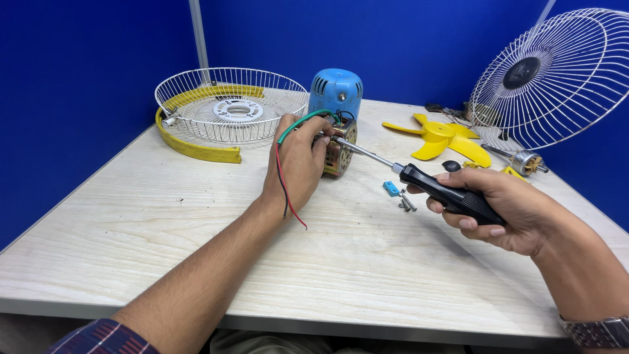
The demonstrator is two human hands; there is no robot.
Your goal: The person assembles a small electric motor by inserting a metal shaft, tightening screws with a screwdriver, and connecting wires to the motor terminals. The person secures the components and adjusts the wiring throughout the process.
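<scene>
My left hand [298,164] grips a fan motor [340,149] with a brass-coloured metal core, holding it on the table. Green, red and black wires [283,172] trail over that hand. My right hand [501,206] holds a screwdriver [419,180] by its black handle; its metal shaft reaches left and its tip meets the motor near my left fingers. A blue plastic motor cover [335,92] stands just behind the motor.
A white wire fan guard [230,105] with a yellow rim band [190,147] lies at back left. A yellow fan blade [442,137] and a second wire guard [557,75] are at back right. Loose screws [406,202] and a small blue part [391,188] lie mid-table.
</scene>
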